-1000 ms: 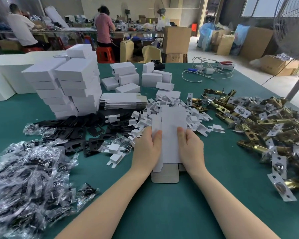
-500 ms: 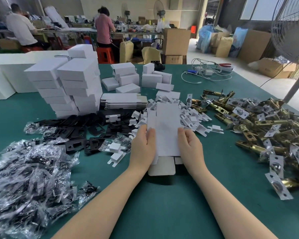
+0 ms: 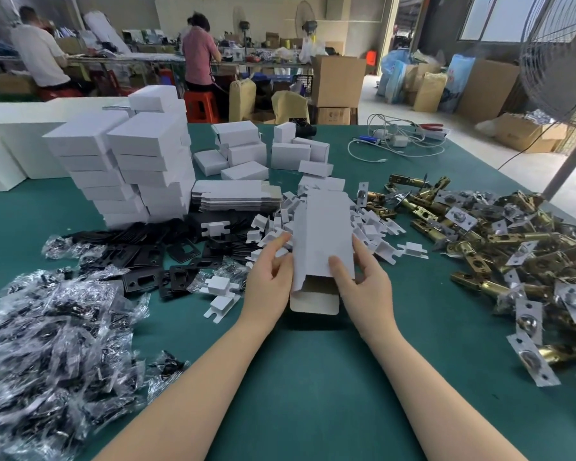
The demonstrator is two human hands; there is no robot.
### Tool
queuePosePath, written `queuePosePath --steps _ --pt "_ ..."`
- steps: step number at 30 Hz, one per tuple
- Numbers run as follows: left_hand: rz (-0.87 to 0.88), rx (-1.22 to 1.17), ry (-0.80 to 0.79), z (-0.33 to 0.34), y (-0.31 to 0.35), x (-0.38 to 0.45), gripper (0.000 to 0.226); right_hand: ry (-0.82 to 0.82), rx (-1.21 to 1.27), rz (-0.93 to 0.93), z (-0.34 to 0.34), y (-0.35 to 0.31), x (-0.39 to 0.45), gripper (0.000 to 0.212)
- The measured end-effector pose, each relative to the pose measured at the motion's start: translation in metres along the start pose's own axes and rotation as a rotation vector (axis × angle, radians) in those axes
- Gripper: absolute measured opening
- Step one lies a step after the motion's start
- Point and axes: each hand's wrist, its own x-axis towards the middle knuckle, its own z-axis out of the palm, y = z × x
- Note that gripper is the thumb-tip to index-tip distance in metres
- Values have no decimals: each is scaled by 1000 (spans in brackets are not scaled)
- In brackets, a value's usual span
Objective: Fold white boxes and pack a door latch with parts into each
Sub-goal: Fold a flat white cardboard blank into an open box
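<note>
Both hands held one white box [image 3: 323, 234] above the green table [image 3: 313, 394], near flap open. Left hand [image 3: 268, 281] gripped its left edge. Right hand [image 3: 363, 281] pinched the right side, thumb on top.

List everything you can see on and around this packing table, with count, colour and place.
white box blank: one, white, table centre, half opened, held up
flat box blanks: one stack, white, behind the held blank
folded boxes: many, white, stacked far left, more loose at far centre
cardboard inserts: a pile, white, centre
strike plates: many, black, left of centre
bagged parts: a heap, clear bags, near left
door latches: a heap, brass, right
cables: several, white, far right
table: one, green
workers: two, background benches
fan: one, right edge
left hand: grips the blank's left edge
right hand: grips its right edge
</note>
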Motion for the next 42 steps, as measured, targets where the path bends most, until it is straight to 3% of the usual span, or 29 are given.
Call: queuePosePath --steps 2,4,7,9,17,22,25,27,29,34,39,42 --pt "12 -21 -44 1 4 -3 30 39 16 -13 3 -5 -3 51" --pt "2 -44 -123 2 6 -5 46 94 26 -59 2 -7 -5 43" --pt "-67 -57 -227 2 5 -6 78 89 74 -98 -3 -11 -4 49" --pt "-76 -59 -249 1 5 -7 82 32 68 -102 -6 -12 -4 54" --pt "26 -14 -194 1 0 -5 45 -126 74 -118 -12 -8 -1 65" --pt "16 29 -94 2 -1 -4 26 -70 62 -78 -11 -3 -1 47" --pt "-99 -189 -130 -2 6 -2 30 -108 151 17 -12 -7 3 29" --pt "-190 -345 -163 -5 9 1 28 -159 394 210 -12 -13 6 14" --pt "-214 -413 -192 -9 10 2 22 -223 571 322 -16 -13 9 19" --pt "-157 -432 -244 -11 9 -2 30 -412 596 283 -33 -5 11 41" --pt "-75 -242 -203 -11 7 -4 34 -274 410 173 -29 -3 11 35" --pt "-8 -139 -179 -10 7 -4 24 -163 227 57 -26 -2 10 26"
